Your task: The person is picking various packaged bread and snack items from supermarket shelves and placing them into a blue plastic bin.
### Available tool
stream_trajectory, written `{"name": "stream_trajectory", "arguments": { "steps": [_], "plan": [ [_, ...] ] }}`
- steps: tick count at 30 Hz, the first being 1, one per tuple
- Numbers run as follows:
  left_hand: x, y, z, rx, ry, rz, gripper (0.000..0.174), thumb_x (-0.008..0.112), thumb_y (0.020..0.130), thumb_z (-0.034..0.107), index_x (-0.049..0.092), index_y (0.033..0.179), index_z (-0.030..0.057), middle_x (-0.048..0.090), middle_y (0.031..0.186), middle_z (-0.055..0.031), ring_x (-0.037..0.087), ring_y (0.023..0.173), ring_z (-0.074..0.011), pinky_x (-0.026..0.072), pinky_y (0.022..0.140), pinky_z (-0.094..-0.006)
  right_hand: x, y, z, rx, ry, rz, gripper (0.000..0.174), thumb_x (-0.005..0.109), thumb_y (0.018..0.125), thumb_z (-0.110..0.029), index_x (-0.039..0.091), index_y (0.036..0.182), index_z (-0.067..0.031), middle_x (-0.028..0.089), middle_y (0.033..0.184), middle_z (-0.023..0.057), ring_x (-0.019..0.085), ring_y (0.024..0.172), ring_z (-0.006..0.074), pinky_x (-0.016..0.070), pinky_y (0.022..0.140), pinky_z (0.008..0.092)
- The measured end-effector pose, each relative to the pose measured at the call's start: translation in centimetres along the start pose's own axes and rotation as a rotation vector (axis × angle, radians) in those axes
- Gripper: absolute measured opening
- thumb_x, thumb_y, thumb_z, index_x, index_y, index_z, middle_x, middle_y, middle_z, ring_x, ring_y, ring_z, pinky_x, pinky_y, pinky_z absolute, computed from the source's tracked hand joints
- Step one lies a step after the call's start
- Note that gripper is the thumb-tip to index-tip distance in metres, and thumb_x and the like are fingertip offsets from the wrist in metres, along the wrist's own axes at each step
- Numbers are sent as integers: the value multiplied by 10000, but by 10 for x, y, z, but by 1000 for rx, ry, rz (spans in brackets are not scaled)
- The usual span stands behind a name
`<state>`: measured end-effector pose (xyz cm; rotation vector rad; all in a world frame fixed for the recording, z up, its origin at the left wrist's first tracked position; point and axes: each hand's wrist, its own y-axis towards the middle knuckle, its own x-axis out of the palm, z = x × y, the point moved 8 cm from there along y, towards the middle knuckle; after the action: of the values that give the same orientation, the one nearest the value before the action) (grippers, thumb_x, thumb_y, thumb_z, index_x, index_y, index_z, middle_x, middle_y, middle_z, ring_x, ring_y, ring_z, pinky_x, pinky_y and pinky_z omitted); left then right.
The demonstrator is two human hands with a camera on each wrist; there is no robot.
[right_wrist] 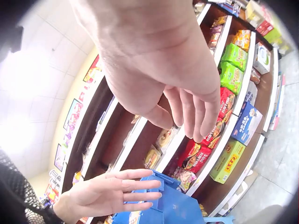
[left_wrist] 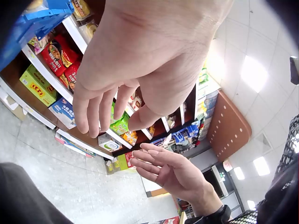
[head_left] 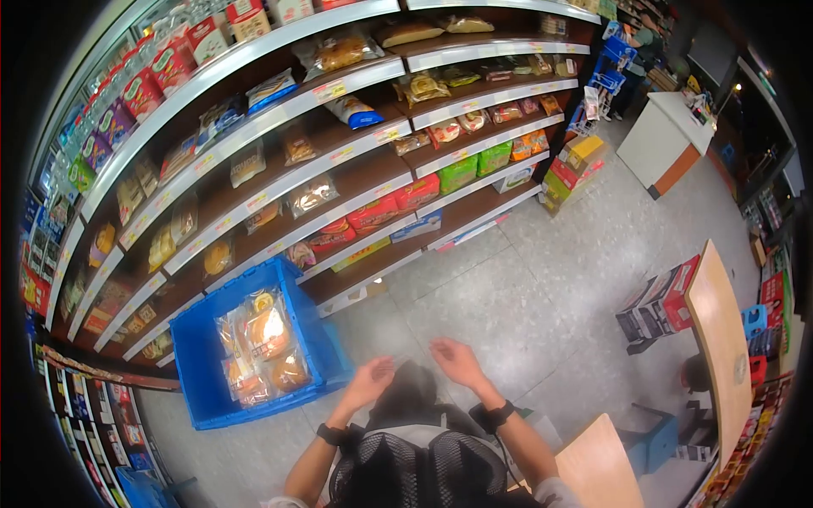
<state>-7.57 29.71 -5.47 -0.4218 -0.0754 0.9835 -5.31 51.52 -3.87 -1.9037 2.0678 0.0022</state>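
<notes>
Both hands are held apart in front of the body, palms facing each other, with nothing in them. My left hand is just right of a blue plastic crate, its fingers relaxed. Clear bags of bread lie inside that crate. Over the grey floor, my right hand has its fingers loosely extended. The left wrist view shows the left hand large with the right hand beyond it. From the right wrist, the right hand hangs in front of shelves, and the left hand overlaps the crate.
Tiered shelves with packaged bread and red noodle packs run along the left and front. Cardboard boxes stand at the shelf's far end, near a white counter. To the right are a wooden tabletop and a blue stool.
</notes>
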Motion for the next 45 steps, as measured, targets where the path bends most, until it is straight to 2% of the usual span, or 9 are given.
{"name": "stream_trajectory", "arguments": {
  "steps": [7,14,21,27,30,32,34,35,45],
  "plan": [
    [42,83,17,82,119,-139,390,582,895,47,505,1270,-27,621,1189,-144,600,1074,-193,485,927,-318,-60,-1,32,50,89,63,281,589,892,-109,614,1146,11,693,1016,169,683,929,232,541,832,323],
    [117,167,61,102,67,-265,404,575,881,52,501,1269,-33,615,1198,-141,606,1039,-182,496,903,-317,-153,7,43,176,-39,200,265,608,891,-117,630,1124,6,701,994,164,687,912,227,541,826,319],
    [128,199,101,192,141,-190,396,581,874,62,516,1252,-34,635,1154,-142,629,1020,-201,500,905,-323,-170,46,60,207,25,176,253,611,904,-127,637,1120,1,702,992,151,677,915,196,536,816,313],
    [107,164,72,48,99,-116,383,589,868,62,534,1236,-32,642,1143,-140,643,997,-205,509,890,-326,-146,59,54,225,89,51,252,610,909,-125,634,1122,7,701,996,140,669,919,183,525,826,298],
    [104,139,61,-38,23,-29,379,586,867,57,539,1233,-31,643,1147,-138,642,998,-198,509,884,-320,-137,56,58,196,61,-38,255,616,907,-128,634,1123,6,701,989,134,665,906,165,526,818,289],
    [95,117,67,-87,119,71,372,580,866,40,542,1230,-28,643,1138,-122,637,978,-167,508,874,-301,-127,57,60,163,96,-78,258,619,905,-129,634,1124,6,702,985,133,663,903,155,526,816,284],
    [96,98,48,-36,16,142,367,576,867,28,547,1230,-20,642,1123,-105,626,963,-136,504,869,-281,-122,52,64,160,106,-148,258,624,903,-127,634,1123,7,701,977,128,659,897,145,525,807,278],
    [98,85,32,-95,-26,167,370,576,868,27,545,1234,-17,637,1122,-95,617,964,-123,499,875,-273,-118,47,67,157,81,-178,256,624,903,-123,634,1122,10,701,980,124,660,899,148,525,804,280],
    [110,2,6,-112,-140,281,374,552,875,21,529,1244,-34,624,1165,-106,618,996,-143,490,909,-287,-93,5,62,168,68,-376,258,621,903,-135,638,1118,7,699,977,117,664,889,163,525,806,290]
  ]
}}
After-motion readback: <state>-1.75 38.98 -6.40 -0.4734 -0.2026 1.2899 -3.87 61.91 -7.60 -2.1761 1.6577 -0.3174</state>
